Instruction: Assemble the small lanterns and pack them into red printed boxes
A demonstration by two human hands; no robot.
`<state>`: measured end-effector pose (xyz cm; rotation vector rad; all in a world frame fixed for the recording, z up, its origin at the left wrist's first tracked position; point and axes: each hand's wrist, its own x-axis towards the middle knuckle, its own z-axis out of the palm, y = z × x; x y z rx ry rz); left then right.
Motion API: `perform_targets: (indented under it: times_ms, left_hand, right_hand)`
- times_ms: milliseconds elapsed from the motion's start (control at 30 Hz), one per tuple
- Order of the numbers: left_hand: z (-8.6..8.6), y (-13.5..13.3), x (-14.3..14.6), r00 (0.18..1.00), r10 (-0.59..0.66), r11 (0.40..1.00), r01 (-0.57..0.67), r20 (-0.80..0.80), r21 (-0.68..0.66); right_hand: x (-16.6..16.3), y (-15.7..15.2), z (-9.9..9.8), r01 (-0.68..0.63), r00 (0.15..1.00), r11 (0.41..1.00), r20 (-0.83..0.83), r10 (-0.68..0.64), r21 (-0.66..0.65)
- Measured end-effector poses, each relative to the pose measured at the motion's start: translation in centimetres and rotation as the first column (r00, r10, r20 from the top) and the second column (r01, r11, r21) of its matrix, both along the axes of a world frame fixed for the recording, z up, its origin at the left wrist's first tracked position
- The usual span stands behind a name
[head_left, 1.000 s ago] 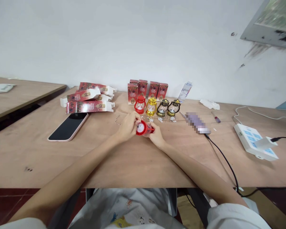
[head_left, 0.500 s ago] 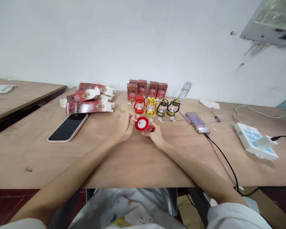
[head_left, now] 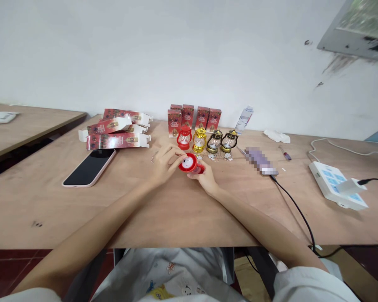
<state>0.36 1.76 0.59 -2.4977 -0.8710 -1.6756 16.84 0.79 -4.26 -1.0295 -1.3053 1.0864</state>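
A small red toy lantern (head_left: 194, 168) lies tipped over in my right hand (head_left: 206, 178), whose fingers wrap its body. Its round white underside (head_left: 187, 162), set in a red rim, faces me and shows a small dark spot. My left hand (head_left: 165, 165) is at the rim's left side, with thumb and fingertips drawn together at the underside; whatever they pinch is too small to make out. Just behind stand another red lantern (head_left: 184, 137), a gold lantern (head_left: 199, 140) and two black-and-gold lanterns (head_left: 214, 141), all upright. Small wire pieces with tags (head_left: 213, 157) lie in front of them.
Red printed boxes (head_left: 174, 122) stand along the wall; opened boxes (head_left: 118, 141) lie left, near a phone (head_left: 90, 168). To the right are a tilted clear bottle (head_left: 245, 119), a blurred device (head_left: 261, 161) on a black cable, a screwdriver (head_left: 286, 154), tissue (head_left: 277, 136) and a power strip (head_left: 333, 181).
My left hand has turned over and its fingertips have come onto the lantern's underside from the left. My right hand and the lantern have stayed almost still.
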Motion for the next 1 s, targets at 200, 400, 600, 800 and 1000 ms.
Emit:
perform_targets:
  times_ms: [200,400,600,800,1000]
  left_hand:
    - [0.04,-0.06,0.09,0.998,-0.015,0.999,0.017,0.066,-0.033]
    - [0.05,-0.06,0.16,0.998,-0.006,1.0,0.007,0.061,-0.016]
    - [0.03,0.04,0.29,0.997,-0.029,1.0,0.028,0.074,0.012]
    - [-0.15,0.08,0.27,0.999,-0.006,1.0,0.005,0.042,0.027]
    - [-0.19,0.04,0.19,1.0,-0.002,0.999,0.002,0.01,0.055]
  right_hand:
    - [0.07,0.05,-0.05,-0.001,1.0,1.0,-0.012,0.001,0.002]
    - [0.04,-0.04,0.02,-0.008,1.0,1.0,-0.013,0.008,-0.004]
    - [0.02,-0.04,-0.02,-0.006,1.0,1.0,-0.008,0.006,-0.002]
    - [0.04,0.0,-0.2,-0.015,1.0,1.0,-0.027,0.015,-0.002]
    - [-0.05,0.01,-0.05,0.009,1.0,1.0,-0.002,-0.009,0.002]
